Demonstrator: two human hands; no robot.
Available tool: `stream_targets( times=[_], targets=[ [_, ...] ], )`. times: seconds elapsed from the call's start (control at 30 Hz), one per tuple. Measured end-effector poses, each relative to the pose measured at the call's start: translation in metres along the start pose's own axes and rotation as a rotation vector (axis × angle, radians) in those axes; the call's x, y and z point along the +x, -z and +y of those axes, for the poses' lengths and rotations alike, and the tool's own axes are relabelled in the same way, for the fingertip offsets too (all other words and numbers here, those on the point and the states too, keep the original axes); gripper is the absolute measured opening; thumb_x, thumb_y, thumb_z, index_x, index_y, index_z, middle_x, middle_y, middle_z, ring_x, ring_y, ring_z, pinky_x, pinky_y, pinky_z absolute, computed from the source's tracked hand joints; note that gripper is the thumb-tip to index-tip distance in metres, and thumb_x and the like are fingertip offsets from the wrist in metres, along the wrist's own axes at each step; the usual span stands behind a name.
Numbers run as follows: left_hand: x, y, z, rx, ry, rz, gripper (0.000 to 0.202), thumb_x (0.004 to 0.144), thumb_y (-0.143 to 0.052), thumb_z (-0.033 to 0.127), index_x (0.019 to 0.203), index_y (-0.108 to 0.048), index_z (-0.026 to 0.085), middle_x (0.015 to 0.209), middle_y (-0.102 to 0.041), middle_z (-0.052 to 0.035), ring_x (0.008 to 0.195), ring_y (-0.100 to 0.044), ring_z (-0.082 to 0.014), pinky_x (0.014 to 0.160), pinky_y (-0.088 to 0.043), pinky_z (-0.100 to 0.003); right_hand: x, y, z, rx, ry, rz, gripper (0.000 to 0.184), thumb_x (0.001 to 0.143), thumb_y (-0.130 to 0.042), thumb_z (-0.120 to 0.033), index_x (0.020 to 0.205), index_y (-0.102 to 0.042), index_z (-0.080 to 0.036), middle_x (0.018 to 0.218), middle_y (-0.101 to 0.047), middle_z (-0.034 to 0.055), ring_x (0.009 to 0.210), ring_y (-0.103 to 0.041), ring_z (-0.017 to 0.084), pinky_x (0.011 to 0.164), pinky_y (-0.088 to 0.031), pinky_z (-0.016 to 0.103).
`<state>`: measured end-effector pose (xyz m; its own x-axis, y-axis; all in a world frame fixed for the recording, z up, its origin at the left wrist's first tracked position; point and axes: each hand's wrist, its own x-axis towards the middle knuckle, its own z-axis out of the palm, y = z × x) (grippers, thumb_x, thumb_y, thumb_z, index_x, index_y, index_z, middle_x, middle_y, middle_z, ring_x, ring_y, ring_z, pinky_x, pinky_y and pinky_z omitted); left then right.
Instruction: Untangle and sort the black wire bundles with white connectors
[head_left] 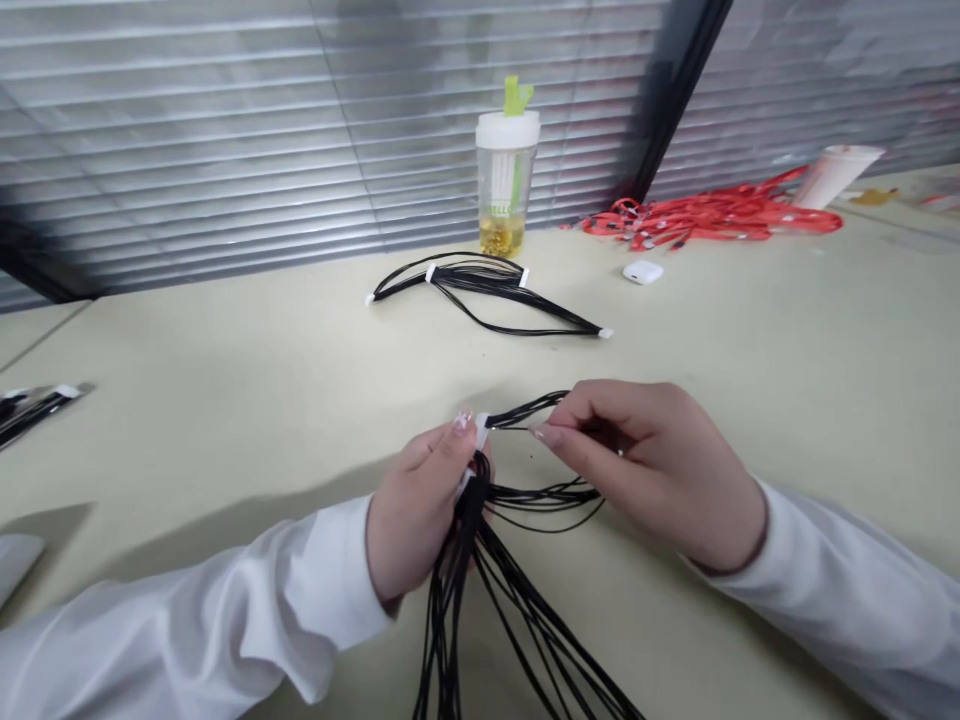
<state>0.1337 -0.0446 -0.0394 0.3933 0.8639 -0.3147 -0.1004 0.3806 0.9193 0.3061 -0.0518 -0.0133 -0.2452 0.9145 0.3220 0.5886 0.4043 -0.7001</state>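
Beige table (225, 400), left hand (416, 510) clutching wires (450, 600) (black)

Left-ctr of frame, bare table (225, 380): open lane. Bottom ctr, held wires (465, 580) block. Top ctr: cable bundle (487, 283) w/ bottle (507, 180) behind. Upper right: earbud case (643, 271), lanyards (712, 215).
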Motion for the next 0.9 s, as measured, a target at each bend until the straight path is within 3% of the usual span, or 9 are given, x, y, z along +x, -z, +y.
stream_targets(
  times=[0.13, 0.37, 0.7, 0.9],
  targets=[
    [-0.001, 0.000, 0.000, 0.028, -0.002, -0.005, 0.042, 0.079, -0.045, 0.052, 0.056, -0.041, 0.017, 0.043, -0.036, 0.0030, 0.028, -0.030, -0.0049, 0.027, -0.024, -0.017, 0.000, 0.002, 0.000, -0.007, 0.004, -0.036, 0.017, 0.078, -0.053, -0.020, 0.064, -0.058, -0.013, 0.054, -0.053, -0.0021, 0.047, -0.039, 0.004, 0.046, -0.032, 0.015],
    [-0.003, -0.003, -0.001, 0.100, 0.057, 0.065, 0.048, 0.068, -0.048, 0.066, 0.059, -0.042, 0.019, 0.041, -0.035, 0.0035, 0.027, -0.033, -0.0090, 0.024, -0.026, -0.021, 0.000, 0.002, -0.003, 0.016, 0.013, -0.061, 0.016, 0.077, -0.053, -0.018, 0.063, -0.058, -0.013, 0.052, -0.050, -0.0032, 0.047, -0.037, 0.003, 0.048, -0.032, 0.015],
    [-0.004, -0.005, -0.007, 0.245, -0.056, 0.150, 0.049, 0.071, -0.047, 0.064, 0.059, -0.043, 0.017, 0.042, -0.036, 0.0041, 0.029, -0.032, -0.0061, 0.025, -0.027, -0.017, -0.004, -0.009, -0.003, 0.033, -0.002, -0.097, 0.021, 0.083, -0.045, -0.019, 0.067, -0.058, -0.013, 0.056, -0.052, -0.0031, 0.051, -0.040, 0.004, 0.052, -0.033, 0.016],
    [-0.001, -0.005, -0.007, 0.231, -0.140, 0.158, 0.047, 0.070, -0.054, 0.059, 0.056, -0.044, 0.015, 0.046, -0.036, 0.0036, 0.037, -0.034, -0.0046, 0.031, -0.030, -0.014, -0.007, -0.016, -0.004, 0.036, 0.072, -0.081, 0.021, 0.081, -0.046, -0.016, 0.065, -0.058, -0.013, 0.055, -0.052, -0.0042, 0.051, -0.041, 0.003, 0.053, -0.032, 0.016]
  ],
)
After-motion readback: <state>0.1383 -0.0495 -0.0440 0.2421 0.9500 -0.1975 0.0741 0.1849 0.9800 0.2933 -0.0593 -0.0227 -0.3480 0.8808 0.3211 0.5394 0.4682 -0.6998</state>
